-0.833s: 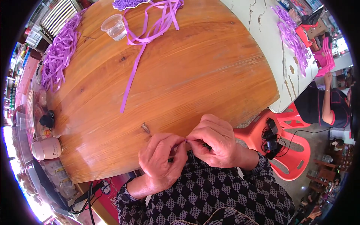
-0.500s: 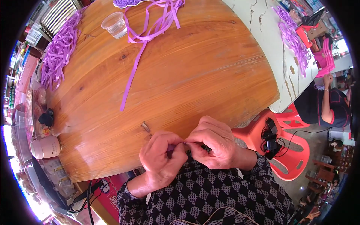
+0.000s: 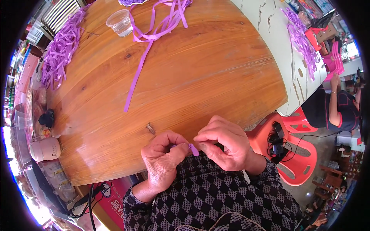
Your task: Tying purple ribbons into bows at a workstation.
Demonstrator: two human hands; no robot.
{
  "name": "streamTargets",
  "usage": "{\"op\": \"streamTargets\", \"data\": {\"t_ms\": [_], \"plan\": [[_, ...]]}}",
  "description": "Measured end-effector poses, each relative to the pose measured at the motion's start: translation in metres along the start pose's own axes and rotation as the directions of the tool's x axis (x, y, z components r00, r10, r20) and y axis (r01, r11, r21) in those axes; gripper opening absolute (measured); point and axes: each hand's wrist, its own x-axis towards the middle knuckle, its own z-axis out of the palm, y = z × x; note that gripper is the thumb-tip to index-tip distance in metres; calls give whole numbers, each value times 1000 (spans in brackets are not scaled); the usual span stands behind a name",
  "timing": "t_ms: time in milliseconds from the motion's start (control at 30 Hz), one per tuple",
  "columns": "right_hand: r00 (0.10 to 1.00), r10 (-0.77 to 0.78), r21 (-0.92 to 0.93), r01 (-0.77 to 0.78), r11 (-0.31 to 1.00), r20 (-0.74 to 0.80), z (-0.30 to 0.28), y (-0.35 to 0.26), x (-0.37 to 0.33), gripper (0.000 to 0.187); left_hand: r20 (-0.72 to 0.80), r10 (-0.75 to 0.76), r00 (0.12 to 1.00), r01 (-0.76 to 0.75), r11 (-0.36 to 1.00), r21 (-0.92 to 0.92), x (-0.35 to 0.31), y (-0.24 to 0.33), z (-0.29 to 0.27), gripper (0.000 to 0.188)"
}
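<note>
My left hand [image 3: 163, 158] pinches a short piece of purple ribbon [image 3: 194, 149] between thumb and forefinger, just over the near edge of the wooden table. One end of the ribbon sticks out to the right of the fingertips; the rest is hidden in the hand. Just right of it, my right hand [image 3: 226, 144] is curved, its thumb and forefinger slightly apart and nothing visible between them. Farther back on the table lie loose purple ribbons [image 3: 169, 25], one long strand trailing toward me.
A clear plastic cup [image 3: 120, 24] with liquid stands beside the ribbons on the wooden table [image 3: 216, 77]. Heaps of purple ribbon [image 3: 61, 54] lie at far left and on the white table [image 3: 266, 23]. Red stools [image 3: 262, 134], one bearing black cables, stand right. A person [image 3: 339, 104] sits beyond.
My right hand has drawn slightly away from my left, and its fingertips have parted. The purple ribbon end now shows at the left fingertips.
</note>
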Motion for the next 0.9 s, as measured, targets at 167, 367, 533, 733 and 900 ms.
{"op": "streamTargets", "data": {"t_ms": [167,367,533,733,900], "plan": [[997,-71,-102,74,992,28,3,-2,3,22,-54,220,974,-201,950,239,-3,-5,1,7],[977,-203,-286,212,935,62,6,4,0,25,-35,275,961,-249,912,326,-2,-2,6,8],[958,-279,-399,280,873,62,10,4,-1,22,-20,178,984,-167,954,249,-2,-1,4,7],[937,-348,-460,318,829,22,12,5,-6,18,-14,27,1000,-26,996,89,-1,1,3,3],[941,-326,-442,256,860,-89,10,4,-6,17,36,-85,996,84,996,16,1,4,-2,4]]}}
